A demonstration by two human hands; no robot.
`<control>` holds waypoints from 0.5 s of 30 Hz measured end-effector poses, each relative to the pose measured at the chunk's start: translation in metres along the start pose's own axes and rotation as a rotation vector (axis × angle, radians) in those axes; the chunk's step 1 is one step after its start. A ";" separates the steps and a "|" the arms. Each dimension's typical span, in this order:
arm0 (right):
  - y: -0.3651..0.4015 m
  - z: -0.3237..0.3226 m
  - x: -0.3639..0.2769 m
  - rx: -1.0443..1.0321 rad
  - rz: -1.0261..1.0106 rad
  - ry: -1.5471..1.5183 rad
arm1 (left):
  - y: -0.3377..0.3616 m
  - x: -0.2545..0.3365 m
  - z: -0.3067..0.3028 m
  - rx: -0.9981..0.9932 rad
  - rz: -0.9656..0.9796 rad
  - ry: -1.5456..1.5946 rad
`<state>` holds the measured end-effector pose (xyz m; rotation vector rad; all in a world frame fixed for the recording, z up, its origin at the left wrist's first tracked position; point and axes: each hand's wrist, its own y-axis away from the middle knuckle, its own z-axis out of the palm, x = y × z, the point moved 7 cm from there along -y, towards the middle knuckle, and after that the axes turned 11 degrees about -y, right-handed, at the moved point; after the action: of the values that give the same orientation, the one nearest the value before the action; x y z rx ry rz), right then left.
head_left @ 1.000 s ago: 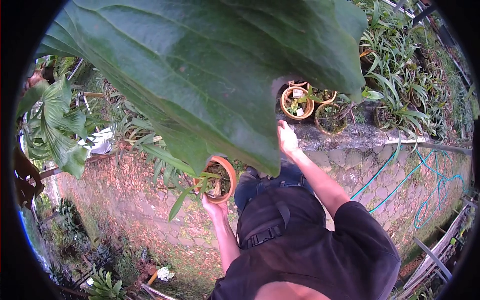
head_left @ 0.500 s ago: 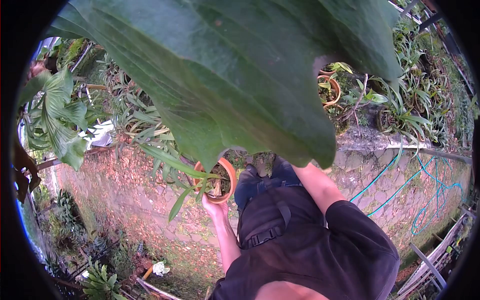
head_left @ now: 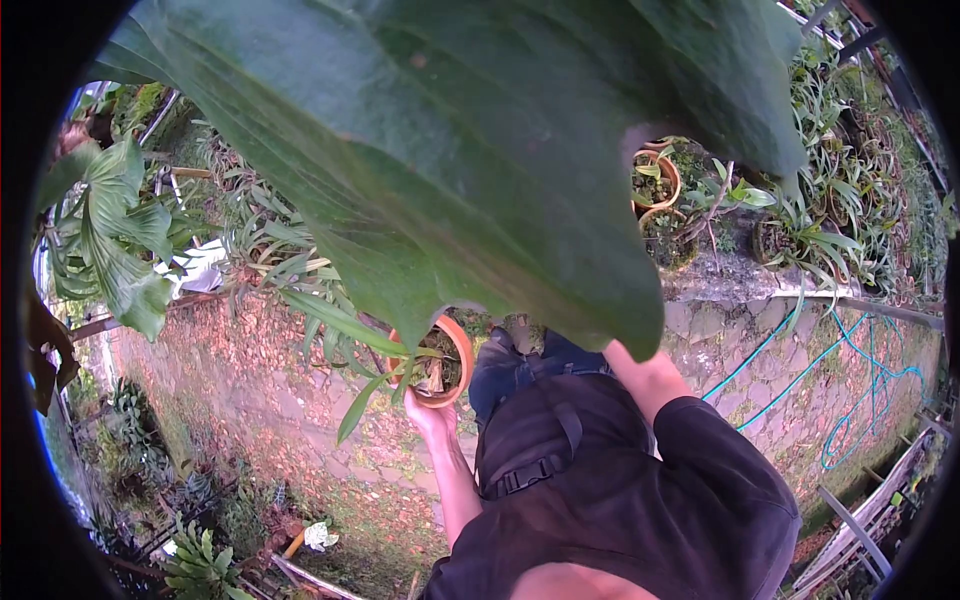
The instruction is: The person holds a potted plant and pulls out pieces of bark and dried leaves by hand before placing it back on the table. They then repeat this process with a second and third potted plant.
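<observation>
The left hand (head_left: pixel 432 415) was closed under the base of 1 terracotta pot (head_left: pixel 458 348), holding it up in front of the stone wall (head_left: pixel 720 300), out on the side away from the blue hose (head_left: pixel 800 362). The pot stood roughly upright in the palm, and the long narrow leaves (head_left: pixel 350 335) of its plant drooped away from the wall. The right forearm (head_left: pixel 645 378) reached up toward the top of the wall, but the right hand lay behind the big leaf (head_left: pixel 450 150) that hung over the wall, so I cannot tell how its fingers stood.

By my judgement, the step in hand was carrying this potted plant beside the wall with 1 hand while the other arm stretched toward the 2 potted plants (head_left: pixel 655 180) on the wall's top. Any next move called for keeping the pot level on that single palm and for working past the big leaf, which blocked the sight of the wall's top.

No brand, tag or writing could be read.
</observation>
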<state>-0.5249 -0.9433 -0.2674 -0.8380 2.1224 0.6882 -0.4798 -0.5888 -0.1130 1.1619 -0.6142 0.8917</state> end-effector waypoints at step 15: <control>0.062 -0.050 0.035 -0.058 0.036 0.084 | 0.002 0.002 0.004 -0.003 0.004 0.010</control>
<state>-0.6106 -0.9494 -0.2528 -0.8762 2.2066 0.7483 -0.4806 -0.5919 -0.1094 1.1531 -0.6104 0.8991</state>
